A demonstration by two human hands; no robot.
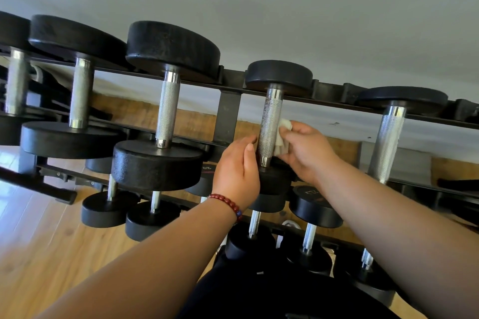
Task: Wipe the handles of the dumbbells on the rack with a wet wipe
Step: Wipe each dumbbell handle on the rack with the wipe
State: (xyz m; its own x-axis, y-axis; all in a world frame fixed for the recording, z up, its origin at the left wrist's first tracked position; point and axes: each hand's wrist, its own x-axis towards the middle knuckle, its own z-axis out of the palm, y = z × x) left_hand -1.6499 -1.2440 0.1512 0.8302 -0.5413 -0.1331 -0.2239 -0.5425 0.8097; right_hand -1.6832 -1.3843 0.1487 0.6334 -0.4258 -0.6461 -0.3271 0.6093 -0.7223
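Note:
A black dumbbell with a knurled silver handle (pixel 269 127) lies on the top tier of the black rack (pixel 228 114). My right hand (pixel 305 150) pinches a crumpled white wet wipe (pixel 282 137) and presses it against the right side of that handle. My left hand (pixel 237 171), with a red bead bracelet at the wrist, sits just left of the handle's near end by the near weight head, fingers relaxed; I cannot tell whether it touches the dumbbell.
More dumbbells lie on the top tier: a large one (pixel 168 106) to the left, another (pixel 388 142) to the right. Smaller dumbbells (pixel 315 204) fill the lower tiers. A grey wall stands behind the rack, and wooden floor (pixel 51 254) lies at the lower left.

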